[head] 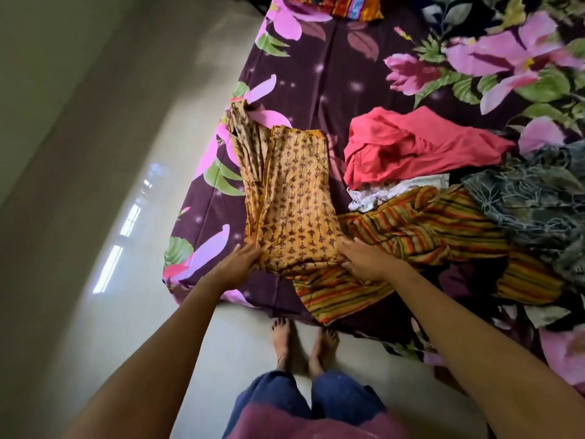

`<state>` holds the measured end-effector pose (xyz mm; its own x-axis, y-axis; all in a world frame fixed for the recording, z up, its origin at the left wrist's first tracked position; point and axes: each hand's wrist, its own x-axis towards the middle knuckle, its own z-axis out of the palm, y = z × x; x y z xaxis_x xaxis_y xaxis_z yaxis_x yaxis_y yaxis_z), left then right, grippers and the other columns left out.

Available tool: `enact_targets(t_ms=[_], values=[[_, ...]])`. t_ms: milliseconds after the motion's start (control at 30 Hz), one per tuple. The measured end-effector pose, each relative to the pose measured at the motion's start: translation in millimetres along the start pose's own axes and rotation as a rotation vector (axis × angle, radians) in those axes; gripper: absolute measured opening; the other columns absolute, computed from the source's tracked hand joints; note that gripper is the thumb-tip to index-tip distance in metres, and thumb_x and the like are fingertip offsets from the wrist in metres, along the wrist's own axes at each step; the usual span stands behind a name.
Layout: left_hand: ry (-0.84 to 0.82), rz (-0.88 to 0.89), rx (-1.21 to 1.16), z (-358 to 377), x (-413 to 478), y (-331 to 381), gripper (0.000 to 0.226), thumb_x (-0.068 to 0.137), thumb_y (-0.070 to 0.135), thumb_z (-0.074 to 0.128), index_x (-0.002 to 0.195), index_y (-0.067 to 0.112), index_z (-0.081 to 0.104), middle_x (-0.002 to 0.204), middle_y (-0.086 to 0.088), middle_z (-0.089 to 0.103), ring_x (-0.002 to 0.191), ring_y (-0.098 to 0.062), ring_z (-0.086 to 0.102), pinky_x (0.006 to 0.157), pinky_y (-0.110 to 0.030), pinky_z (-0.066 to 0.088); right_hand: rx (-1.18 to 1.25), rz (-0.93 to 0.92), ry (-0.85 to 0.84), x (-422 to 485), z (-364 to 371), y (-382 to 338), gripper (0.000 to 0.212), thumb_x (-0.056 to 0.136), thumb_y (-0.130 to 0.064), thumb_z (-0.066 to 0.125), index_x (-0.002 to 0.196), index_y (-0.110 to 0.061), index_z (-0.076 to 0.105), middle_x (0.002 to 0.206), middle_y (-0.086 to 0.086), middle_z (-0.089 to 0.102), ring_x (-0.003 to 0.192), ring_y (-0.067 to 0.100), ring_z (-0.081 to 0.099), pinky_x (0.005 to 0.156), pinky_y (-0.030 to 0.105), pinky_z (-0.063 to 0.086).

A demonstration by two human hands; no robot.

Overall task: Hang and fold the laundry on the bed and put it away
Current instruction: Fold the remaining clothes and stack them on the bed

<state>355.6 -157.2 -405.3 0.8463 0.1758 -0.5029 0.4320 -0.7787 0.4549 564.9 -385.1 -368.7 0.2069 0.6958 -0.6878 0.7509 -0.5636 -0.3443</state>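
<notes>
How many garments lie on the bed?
6: yellow garment at left, striped cloth beside it, red garment behind, white piece under it, grey cloth at right, folded piece at top. Others may be hidden.

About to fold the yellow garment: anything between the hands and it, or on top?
Nothing visible. The left hand and right hand touch the near end of the yellow garment; nothing lies on it. The striped cloth sits partly under that end, by the right hand.

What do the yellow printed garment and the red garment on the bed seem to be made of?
Yellow printed garment: probably thin woven cotton, matte; it lies flat with crisp folds. Red garment: perhaps a softer cotton, plain and matte; it slumps in rounded creases. Neither is certain.
</notes>
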Motion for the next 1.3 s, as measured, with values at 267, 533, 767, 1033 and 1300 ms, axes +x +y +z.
enact_targets(t_ms=[267, 533, 767, 1033, 1300], values=[[-0.565, -0.121, -0.040, 64.6, -20.8, 25.1, 0.032, 0.100, 0.020, 0.040, 0.124, 0.001, 0.047, 0.130, -0.018, 0.050, 0.115, -0.030, 0.049, 0.089, -0.030, 0.035, 0.125, 0.089, -0.508, -7.3, 67.5, -5.5, 0.008, 0.095, -0.015, 0.047, 0.093, -0.011, 0.041, 0.080, 0.000, 0.040, 0.072, 0.015, 0.039, 0.060, 0.030, 0.029], [-0.394, -0.200, -0.188, 31.0, 15.8, 4.3, 0.024, 0.097, 0.011, 0.044, 0.116, 0.000, 0.054, 0.116, -0.019, 0.057, 0.098, -0.026, 0.053, 0.080, -0.029, 0.039, 0.369, 0.186, -0.381, 24.1, 27.5, 13.1, 0.022, 0.095, -0.017, 0.051, 0.074, -0.018, 0.045, 0.078, 0.000, 0.044, 0.072, 0.014, 0.041, 0.059, 0.027, 0.032], [0.343, -0.334, -0.442, -33.0, 91.4, 7.2, 0.035, 0.096, 0.016, 0.048, 0.129, 0.004, 0.043, 0.126, -0.021, 0.056, 0.111, -0.037, 0.055, 0.083, -0.034, 0.040, 0.353, 0.354, 0.285, 77.1, -29.8, 23.7, 0.020, 0.094, -0.018, 0.053, 0.112, -0.010, 0.048, 0.102, 0.005, 0.056, 0.088, 0.021, 0.056, 0.072, 0.034, 0.048], [0.373, -0.583, -0.740, 3.0, 127.7, -10.3, 0.027, 0.091, 0.015, 0.056, 0.117, 0.007, 0.054, 0.113, -0.007, 0.061, 0.090, -0.015, 0.057, 0.073, -0.025, 0.044, 0.870, 0.312, 0.300, 156.0, -18.0, -6.8, 0.017, 0.090, -0.014, 0.057, 0.106, -0.019, 0.055, 0.090, -0.007, 0.057, 0.087, 0.016, 0.058, 0.078, 0.033, 0.051], [0.555, -0.776, -0.898, 11.5, 188.6, -53.8, 0.044, 0.092, 0.018, 0.055, 0.133, 0.007, 0.042, 0.129, -0.009, 0.053, 0.115, -0.024, 0.053, 0.099, -0.037, 0.044, 1.204, 0.368, 0.327, 238.9, -1.9, -20.9, 0.036, 0.094, -0.020, 0.056, 0.129, -0.016, 0.048, 0.122, 0.003, 0.058, 0.104, 0.016, 0.055, 0.088, 0.027, 0.045]])
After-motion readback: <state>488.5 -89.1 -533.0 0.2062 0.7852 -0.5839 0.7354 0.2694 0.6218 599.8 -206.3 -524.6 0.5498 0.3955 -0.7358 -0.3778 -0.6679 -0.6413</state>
